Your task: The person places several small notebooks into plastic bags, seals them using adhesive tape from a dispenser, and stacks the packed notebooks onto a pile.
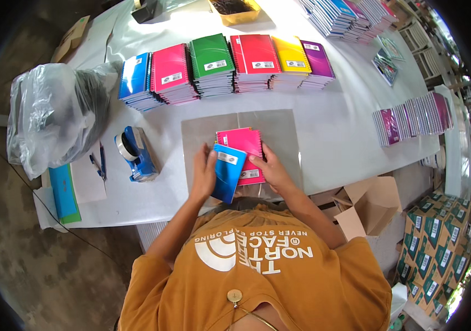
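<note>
Close in front of my body, my left hand (204, 170) grips a blue spiral notebook (225, 182) by its left edge; it sits tilted. Partly under it is a pink spiral notebook (244, 142), held at its right side by my right hand (273, 170), the thumb on its cover. A thin yellow edge shows behind the pink one; how many notebooks are together is hidden. Beneath both hands lies a clear plastic sheet (279, 129). Beyond it stand notebook stacks in a row: blue (137, 71), pink (170, 63), green (210, 51), red (255, 52), yellow (290, 49) and purple (317, 58).
On the left are a blue tape dispenser (143, 160), blue-handled scissors (99, 164) and a bulky clear plastic bag (59, 110). Purple notebooks (412, 120) line the right; more stacks (343, 16) and a yellow tray (238, 16) stand far back. An open cardboard box (376, 207) sits below the right edge.
</note>
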The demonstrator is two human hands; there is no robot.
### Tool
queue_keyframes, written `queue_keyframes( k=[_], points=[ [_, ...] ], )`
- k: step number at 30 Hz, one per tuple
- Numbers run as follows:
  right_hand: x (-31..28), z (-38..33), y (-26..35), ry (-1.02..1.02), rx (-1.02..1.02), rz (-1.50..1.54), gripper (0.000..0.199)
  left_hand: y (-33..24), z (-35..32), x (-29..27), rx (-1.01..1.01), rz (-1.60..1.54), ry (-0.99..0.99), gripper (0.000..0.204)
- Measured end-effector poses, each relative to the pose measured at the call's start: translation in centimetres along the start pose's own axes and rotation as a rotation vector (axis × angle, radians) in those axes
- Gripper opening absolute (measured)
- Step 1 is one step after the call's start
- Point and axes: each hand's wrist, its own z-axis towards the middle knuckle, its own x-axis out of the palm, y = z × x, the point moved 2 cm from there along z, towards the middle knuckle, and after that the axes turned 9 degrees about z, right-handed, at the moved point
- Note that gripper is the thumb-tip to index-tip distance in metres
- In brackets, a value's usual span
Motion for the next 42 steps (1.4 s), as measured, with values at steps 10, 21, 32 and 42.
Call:
queue_keyframes(
  k=[10, 21, 32, 42],
  points=[
    [0.7, 2.0, 1.4, -0.117, 0.132, -0.034, 0.051, -3.2, 0.0, 4.4, -0.017, 0.251, -0.194, 0.072],
    [2.4, -1.6, 2.9, 0.328, -0.515, -0.230, 0.086, -6.8, -3.9, -1.3, 0.309, -0.209, 0.143, 0.107],
    [1.5, 0.4, 2.4, 0.216, -0.676, -0.265, 0.099, -3.6, -1.7, 1.2, 0.215, -0.267, 0.272, 0.089],
    [-2.9, 2.9, -1.9, 0.216, -0.667, -0.879, 0.088, 1.4, -0.1, 1.2, 0.546, 0.868, 0.119, 0.067]
  ],
)
